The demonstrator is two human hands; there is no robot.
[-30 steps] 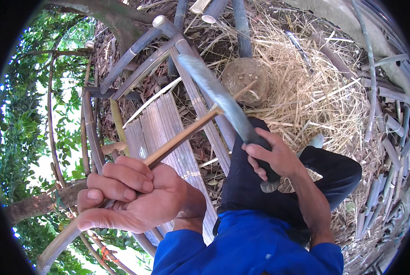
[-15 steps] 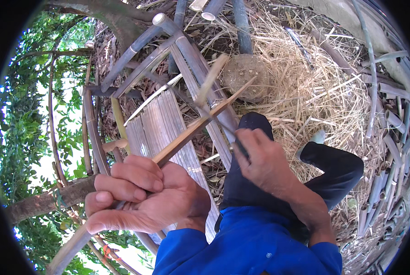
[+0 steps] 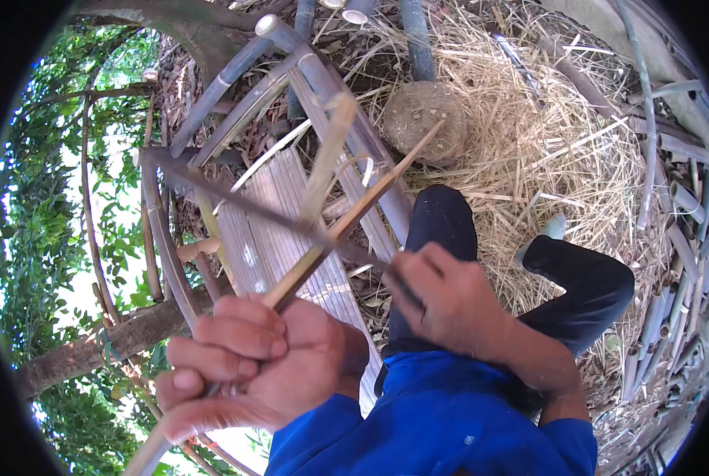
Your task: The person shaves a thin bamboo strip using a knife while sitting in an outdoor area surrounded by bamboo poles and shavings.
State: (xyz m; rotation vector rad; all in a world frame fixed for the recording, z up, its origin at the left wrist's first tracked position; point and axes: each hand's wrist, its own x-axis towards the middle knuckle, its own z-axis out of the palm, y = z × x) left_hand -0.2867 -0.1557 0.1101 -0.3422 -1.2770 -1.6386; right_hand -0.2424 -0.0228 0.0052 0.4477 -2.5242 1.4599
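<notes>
My left hand (image 3: 251,361) is closed round a long, slender bamboo strip (image 3: 370,198), palm up. The strip slants away to the upper right and tapers to a point; its tail comes out below the hand. In my right hand (image 3: 450,305), slightly blurred, is the dark handle of a long-bladed knife (image 3: 247,205). The blade crosses the strip a little beyond my left fingers and reaches out to the upper left. A pale split piece (image 3: 327,163), blurred, rises from where blade and strip meet. Whether it is still joined to the strip cannot be seen.
A slatted bamboo bench (image 3: 279,210) with a pole frame (image 3: 335,91) stands under my hands. Beyond my dark-trousered knee sits a round wooden block (image 3: 426,123) amid straw-like shavings (image 3: 521,174). Cut bamboo poles (image 3: 660,317) lie stacked at right; a branch (image 3: 109,349) crosses at left.
The knife blade has slid down the bamboo strip toward my left hand, and more of the blade shows at upper left. My right hand has moved slightly down and left. The split piece has shifted too.
</notes>
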